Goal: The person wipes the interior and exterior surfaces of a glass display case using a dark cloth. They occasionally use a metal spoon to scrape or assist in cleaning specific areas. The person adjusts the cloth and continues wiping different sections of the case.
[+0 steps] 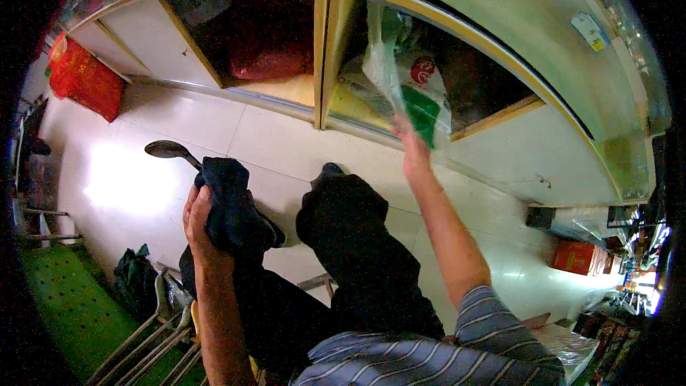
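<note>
At the left, my left hand grips a dark cloth together with a dark ladle or large spoon, whose bowl points left above the floor. My right hand reaches forward to the open cabinet and holds a translucent plastic bag. Just beside those fingers is a white and green printed bag; whether the two are one bag I cannot tell. Part of the right hand's grip is blurred. My legs in dark trousers lie between the two arms.
A wood-edged cabinet stands ahead, with a dark red thing inside its left bay. A red bag sits on the floor at far left. Nearer are a green perforated surface, metal rods and a dark plastic bag. Red boxes stand right.
</note>
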Motion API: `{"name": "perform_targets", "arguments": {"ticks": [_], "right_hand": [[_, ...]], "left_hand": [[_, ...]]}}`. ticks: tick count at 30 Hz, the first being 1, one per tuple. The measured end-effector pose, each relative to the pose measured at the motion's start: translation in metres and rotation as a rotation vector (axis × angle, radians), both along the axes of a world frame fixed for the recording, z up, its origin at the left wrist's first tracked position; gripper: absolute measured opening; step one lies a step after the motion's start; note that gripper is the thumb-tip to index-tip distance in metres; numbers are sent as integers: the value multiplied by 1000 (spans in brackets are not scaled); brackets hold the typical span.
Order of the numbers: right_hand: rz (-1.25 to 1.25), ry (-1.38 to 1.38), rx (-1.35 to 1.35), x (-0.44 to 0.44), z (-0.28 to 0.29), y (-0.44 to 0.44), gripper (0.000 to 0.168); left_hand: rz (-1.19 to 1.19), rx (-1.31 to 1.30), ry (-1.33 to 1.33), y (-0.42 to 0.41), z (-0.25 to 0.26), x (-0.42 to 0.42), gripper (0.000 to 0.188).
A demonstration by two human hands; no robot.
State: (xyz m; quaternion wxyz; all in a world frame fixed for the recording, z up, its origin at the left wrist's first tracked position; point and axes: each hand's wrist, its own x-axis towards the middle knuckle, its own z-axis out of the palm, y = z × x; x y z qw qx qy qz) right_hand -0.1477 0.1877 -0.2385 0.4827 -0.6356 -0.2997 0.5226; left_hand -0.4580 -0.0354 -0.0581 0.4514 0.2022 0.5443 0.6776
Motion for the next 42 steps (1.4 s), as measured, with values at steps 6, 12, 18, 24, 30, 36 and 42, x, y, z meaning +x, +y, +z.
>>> {"name": "perform_targets", "arguments": {"ticks": [6,12,18,24,30,36,42], "right_hand": [[162,-140,526,22,55,130,48],[55,-297,621,2,91,240,51],[171,-572,742,-29,88,305,55],[325,-897,773,-63,52,338,59],[481,-1272,757,-97,4,344,63],[548,-1312,739,-92,-16,327,67],[570,-1121,753,-17,-18,309,71]], "left_hand": [[52,-8,-79,11,6,-1,50],[84,-129,-29,28,9,-1,39],[107,-173,2,30,2,-3,48],[171,-225,65,16,-17,-12,48],[228,-321,95,19,-16,-15,48],[287,-354,-5,28,-9,-9,46],[216,-288,-8,33,-3,-5,43]]}}
